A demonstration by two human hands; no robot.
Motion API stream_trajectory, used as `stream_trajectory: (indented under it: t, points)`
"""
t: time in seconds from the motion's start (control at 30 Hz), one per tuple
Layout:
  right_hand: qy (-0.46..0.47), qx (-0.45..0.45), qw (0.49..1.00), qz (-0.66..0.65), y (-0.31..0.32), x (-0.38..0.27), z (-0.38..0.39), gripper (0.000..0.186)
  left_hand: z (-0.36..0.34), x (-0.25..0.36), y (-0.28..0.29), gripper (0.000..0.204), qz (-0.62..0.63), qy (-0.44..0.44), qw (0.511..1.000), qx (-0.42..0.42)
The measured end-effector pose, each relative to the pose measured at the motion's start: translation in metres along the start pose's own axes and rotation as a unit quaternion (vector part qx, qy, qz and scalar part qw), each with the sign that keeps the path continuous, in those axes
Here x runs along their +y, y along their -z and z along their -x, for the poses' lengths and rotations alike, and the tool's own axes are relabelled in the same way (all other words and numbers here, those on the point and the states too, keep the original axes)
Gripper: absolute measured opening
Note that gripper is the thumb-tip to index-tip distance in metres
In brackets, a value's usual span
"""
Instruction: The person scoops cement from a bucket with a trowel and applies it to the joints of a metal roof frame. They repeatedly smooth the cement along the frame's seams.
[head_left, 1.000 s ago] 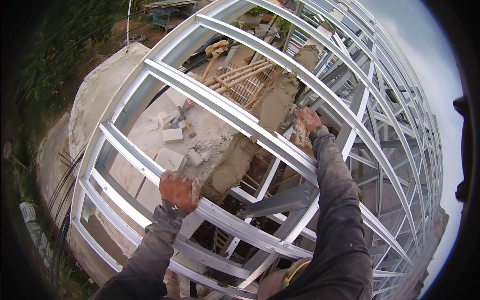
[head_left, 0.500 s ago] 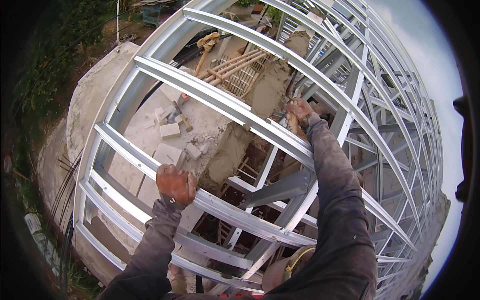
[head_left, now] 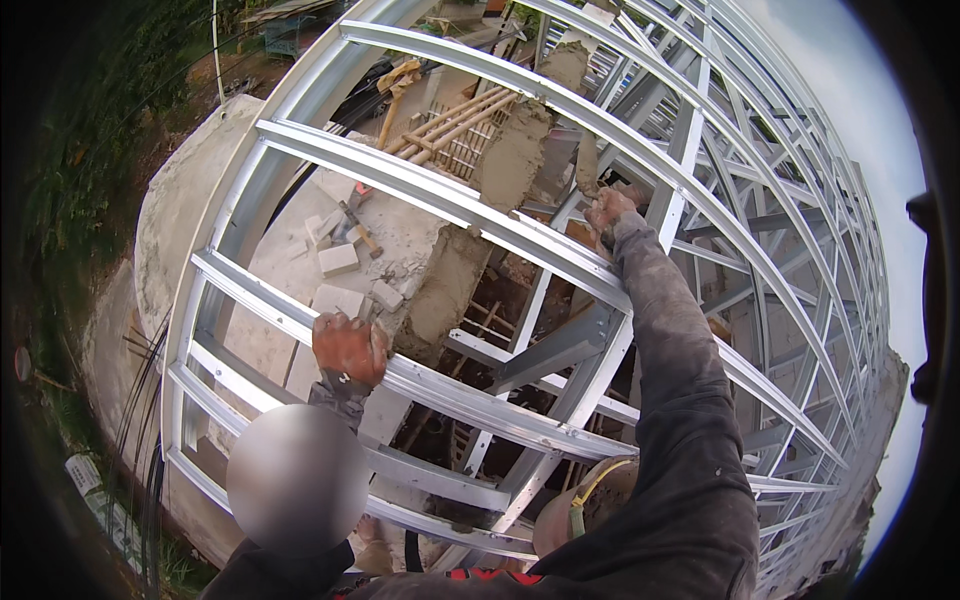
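My left hand (head_left: 349,350) is closed over a silver metal roof batten (head_left: 470,405), its knuckles upward. A blurred round patch hides part of that forearm. Beyond another batten (head_left: 440,195), my right hand (head_left: 612,211) is closed round what looks like a trowel (head_left: 587,163); its narrow, mortar-coloured blade points away from me, and its handle is hidden in my fist. The blade stands just right of the wall top, apart from the wet grey mortar (head_left: 515,150) spread there. More mortar (head_left: 440,290) covers the nearer stretch of wall, between the battens.
Metal trusses (head_left: 690,150) crowd the right side. Below on a concrete slab lie a hammer (head_left: 365,235), pale blocks (head_left: 338,260) and rubble. Bamboo poles (head_left: 455,125) lie farther off. A bucket (head_left: 590,505) with a yellow handle is close to my body. Black cables (head_left: 140,420) hang at the left.
My right hand has turned, and the trowel blade now shows broad side on beyond it. My left hand keeps its hold on the batten. The view has shifted slightly.
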State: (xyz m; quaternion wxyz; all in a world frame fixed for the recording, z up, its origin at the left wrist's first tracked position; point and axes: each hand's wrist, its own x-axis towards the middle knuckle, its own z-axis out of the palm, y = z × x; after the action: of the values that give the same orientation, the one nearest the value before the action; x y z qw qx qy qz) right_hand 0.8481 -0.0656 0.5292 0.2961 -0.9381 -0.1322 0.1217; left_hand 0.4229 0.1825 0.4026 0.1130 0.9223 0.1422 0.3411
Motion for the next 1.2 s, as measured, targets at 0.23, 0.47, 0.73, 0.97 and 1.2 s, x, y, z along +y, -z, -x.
stream_trajectory:
  t: [0.23,0.47,0.73,0.97,1.2]
  points:
    - [0.058,0.064,0.96,0.267,-0.018,-0.021,0.003,0.026,0.0,0.003,0.005,0.027,-0.005,0.012,1.0,-0.026]
    - [-0.037,0.014,0.942,-0.334,0.011,-0.02,-0.025,0.019,0.0,0.002,0.004,0.031,-0.015,0.026,0.999,-0.031]
    - [0.131,-0.178,0.975,-0.033,0.052,-0.045,0.092,0.019,0.0,0.0,0.004,0.027,0.009,0.034,0.999,-0.027]
    - [-0.011,-0.144,0.984,-0.108,0.075,-0.044,0.342,0.016,-0.001,0.001,0.006,0.029,-0.011,0.043,0.996,-0.083]
    - [-0.078,-0.005,0.983,-0.166,0.068,0.021,0.54,0.027,-0.001,0.003,0.005,0.038,-0.068,0.046,0.992,-0.091]
